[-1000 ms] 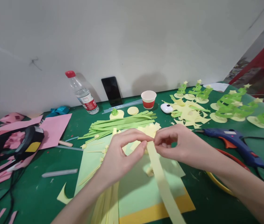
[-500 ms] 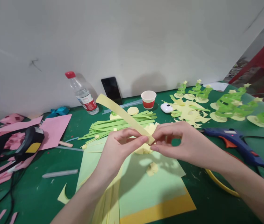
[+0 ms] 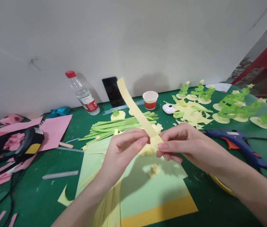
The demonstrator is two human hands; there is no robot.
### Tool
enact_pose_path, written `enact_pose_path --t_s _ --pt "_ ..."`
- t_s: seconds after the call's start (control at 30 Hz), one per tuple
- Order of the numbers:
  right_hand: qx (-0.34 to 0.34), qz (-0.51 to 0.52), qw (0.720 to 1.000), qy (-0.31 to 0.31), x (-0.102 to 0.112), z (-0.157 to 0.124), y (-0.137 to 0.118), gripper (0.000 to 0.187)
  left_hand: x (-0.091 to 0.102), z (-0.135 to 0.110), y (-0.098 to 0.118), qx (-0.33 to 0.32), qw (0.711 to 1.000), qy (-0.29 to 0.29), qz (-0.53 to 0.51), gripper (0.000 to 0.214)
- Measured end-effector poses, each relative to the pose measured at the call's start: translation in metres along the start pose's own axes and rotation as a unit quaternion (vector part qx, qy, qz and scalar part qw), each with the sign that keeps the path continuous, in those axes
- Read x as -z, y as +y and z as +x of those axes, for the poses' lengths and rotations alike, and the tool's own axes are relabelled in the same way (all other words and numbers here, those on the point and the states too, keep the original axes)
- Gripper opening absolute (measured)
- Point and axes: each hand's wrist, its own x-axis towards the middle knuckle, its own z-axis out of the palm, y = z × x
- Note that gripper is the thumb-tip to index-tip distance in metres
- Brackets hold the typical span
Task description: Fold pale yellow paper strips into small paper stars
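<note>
Both hands pinch the near end of a long pale yellow paper strip (image 3: 134, 107) above the table. My left hand (image 3: 121, 154) grips it with thumb and fingers closed. My right hand (image 3: 185, 145) pinches the same end from the right. The strip rises away from me, up and to the left. Beneath the hands lie a light green sheet (image 3: 142, 186) on a darker yellow sheet (image 3: 171, 209), with a small yellow paper scrap (image 3: 154, 170) on top.
A pile of green paper strips (image 3: 121, 126) lies behind the hands. Further back stand a water bottle (image 3: 82, 93), a black phone (image 3: 111, 91) and a red paper cup (image 3: 150, 100). Paper trees (image 3: 235, 105) and a blue glue gun (image 3: 239, 142) are right; pink paper (image 3: 53, 129) left.
The yellow strip hung down toward me a second ago. It has been flipped up and now stands more upright, swinging from the left toward the middle. Both hands stay pinched on its end.
</note>
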Motion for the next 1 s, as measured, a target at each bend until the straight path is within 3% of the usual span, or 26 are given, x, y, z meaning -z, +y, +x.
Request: enact_pose_path --t_s 0.23,0.37,0.43,0.5,0.57,0.67,0.73,0.83,1.0 --pt "-0.096 0.216 0.966 -0.104 -0.001 0.002 0.004 0.015 -0.005 -0.004 0.005 -0.115 0.988 0.037 0.098 0.018" --pt "-0.130 0.270 0.946 -0.125 -0.002 0.000 0.006 0.018 -0.001 -0.006 -0.002 -0.222 0.970 0.016 0.097 0.022" --pt "-0.138 0.282 0.940 -0.134 -0.002 -0.001 0.007 0.013 0.000 -0.006 -0.005 -0.240 0.967 0.010 0.088 0.022" --pt "-0.130 0.270 0.944 -0.138 -0.003 -0.001 0.008 0.013 0.000 -0.007 -0.005 -0.223 0.971 0.027 0.083 0.022" --pt "-0.100 0.206 0.966 -0.122 -0.004 0.000 0.008 0.019 -0.002 -0.008 -0.002 -0.182 0.978 0.063 0.080 0.020" --pt "0.002 0.041 0.999 -0.020 -0.006 0.001 0.006 0.017 -0.006 -0.008 0.004 -0.126 0.982 0.109 0.085 0.017" --pt "0.072 -0.062 0.994 0.055 -0.008 0.000 0.004 0.010 -0.007 -0.007 0.007 -0.100 0.983 0.121 0.092 0.016" --pt "0.129 -0.143 0.975 0.114 -0.012 -0.002 0.002 0.006 -0.008 -0.007 0.009 -0.068 0.985 0.130 0.087 0.015" --pt "0.137 -0.120 0.973 0.141 -0.014 -0.004 0.002 0.013 -0.008 -0.007 0.010 -0.033 0.993 0.099 0.060 0.013"
